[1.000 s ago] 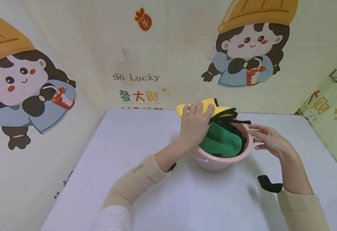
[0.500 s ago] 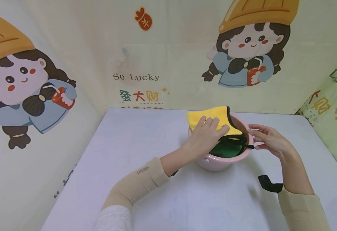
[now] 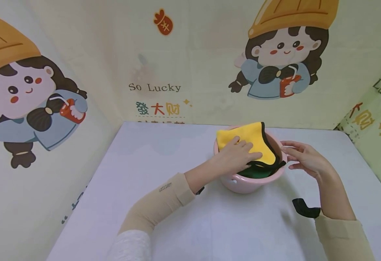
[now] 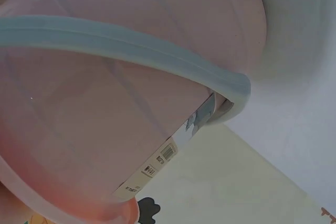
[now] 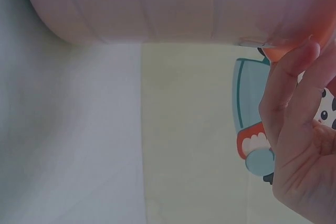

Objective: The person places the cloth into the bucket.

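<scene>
A pink bucket (image 3: 242, 186) stands upright on the table, with its pale blue handle (image 4: 131, 45) hanging down in the left wrist view. Across the bucket's mouth lies a yellow cloth (image 3: 250, 136) with black edging. Beneath it shows part of a green cloth (image 3: 255, 172). My left hand (image 3: 234, 157) rests on top of the yellow cloth with its fingers spread. At the bucket's right side, my right hand (image 3: 304, 157) touches the rim with loosely bent fingers. In the right wrist view its fingers (image 5: 294, 93) sit against the rim's outside.
The pale lavender table (image 3: 177, 152) ends in a back edge just behind the bucket. A cream backdrop (image 3: 197, 65) with cartoon figures rises behind and at both sides. A sticker (image 4: 157, 161) shows on the bucket's wall.
My left hand has brought the yellow cloth down and to the right over the bucket's mouth, and its grip has loosened. The yellow cloth now covers most of the green one. My right hand stays at the rim.
</scene>
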Motion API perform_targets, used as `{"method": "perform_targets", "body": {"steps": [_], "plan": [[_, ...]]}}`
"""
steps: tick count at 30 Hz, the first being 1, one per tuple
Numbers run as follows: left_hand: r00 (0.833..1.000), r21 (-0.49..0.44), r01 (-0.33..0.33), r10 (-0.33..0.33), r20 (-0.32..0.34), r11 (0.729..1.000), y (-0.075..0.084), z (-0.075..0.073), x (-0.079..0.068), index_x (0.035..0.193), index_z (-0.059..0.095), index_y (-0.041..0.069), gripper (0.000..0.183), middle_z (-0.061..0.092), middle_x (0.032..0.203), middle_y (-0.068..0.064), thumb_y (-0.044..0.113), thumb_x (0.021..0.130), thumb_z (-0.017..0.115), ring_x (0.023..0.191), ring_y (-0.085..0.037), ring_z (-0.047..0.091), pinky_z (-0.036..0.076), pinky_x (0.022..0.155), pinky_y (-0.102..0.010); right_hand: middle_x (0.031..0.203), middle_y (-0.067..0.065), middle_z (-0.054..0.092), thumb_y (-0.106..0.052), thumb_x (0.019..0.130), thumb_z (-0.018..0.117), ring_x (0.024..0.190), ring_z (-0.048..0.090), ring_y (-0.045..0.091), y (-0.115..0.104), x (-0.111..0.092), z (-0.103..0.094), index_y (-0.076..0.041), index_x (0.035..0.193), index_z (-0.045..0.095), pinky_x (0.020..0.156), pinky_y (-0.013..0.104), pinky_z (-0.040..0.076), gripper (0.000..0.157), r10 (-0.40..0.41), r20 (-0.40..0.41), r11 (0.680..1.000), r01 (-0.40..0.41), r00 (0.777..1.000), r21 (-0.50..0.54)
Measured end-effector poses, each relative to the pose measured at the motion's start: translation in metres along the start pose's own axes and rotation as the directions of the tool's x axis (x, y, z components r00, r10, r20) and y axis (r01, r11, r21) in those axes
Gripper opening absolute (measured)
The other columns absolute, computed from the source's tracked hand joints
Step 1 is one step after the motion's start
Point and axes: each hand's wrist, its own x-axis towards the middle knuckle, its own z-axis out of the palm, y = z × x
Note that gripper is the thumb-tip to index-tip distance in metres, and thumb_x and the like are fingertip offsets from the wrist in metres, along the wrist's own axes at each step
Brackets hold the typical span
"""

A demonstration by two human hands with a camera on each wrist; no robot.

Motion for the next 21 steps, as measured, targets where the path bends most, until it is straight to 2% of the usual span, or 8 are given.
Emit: {"method": "perform_targets", "body": {"steps": [4,12,21], "plan": [[0.997,-0.036,-0.018,0.02,0.068,0.999,-0.001,0.003,0.005,0.135,0.036,0.036,0.045,0.044,0.129,0.003,0.044,0.092,0.045,0.117,-0.015,0.04,0.025,0.105,-0.038,0.084,-0.013,0.061,-0.03,0.095,0.047,0.072,0.058,0.009,0.0,0.0,0.0,0.006,0.138,0.02,0.063,0.026,0.054,0.062,-0.006,0.005,1.0,0.006,1.0,0.009],[0.989,-0.051,-0.017,0.024,0.148,0.999,-0.002,0.011,0.015,0.138,0.031,0.039,0.048,0.03,0.137,0.005,0.05,0.092,0.041,0.123,-0.014,0.027,0.023,0.104,-0.041,0.085,-0.013,0.062,-0.029,0.096,0.047,0.073,0.059,0.009,0.001,0.0,0.001,0.007,0.137,0.021,0.063,0.027,0.054,0.06,-0.023,0.007,1.0,0.023,1.0,0.01],[0.957,-0.134,0.007,0.032,0.289,0.991,-0.004,0.014,0.022,0.14,0.023,0.041,0.054,0.018,0.14,0.008,0.054,0.091,0.041,0.127,-0.015,0.016,0.015,0.109,-0.043,0.085,-0.012,0.063,-0.028,0.095,0.047,0.072,0.059,0.01,0.001,0.001,0.0,0.005,0.138,0.02,0.063,0.027,0.054,0.06,-0.013,0.013,1.0,0.013,1.0,0.023]]}}
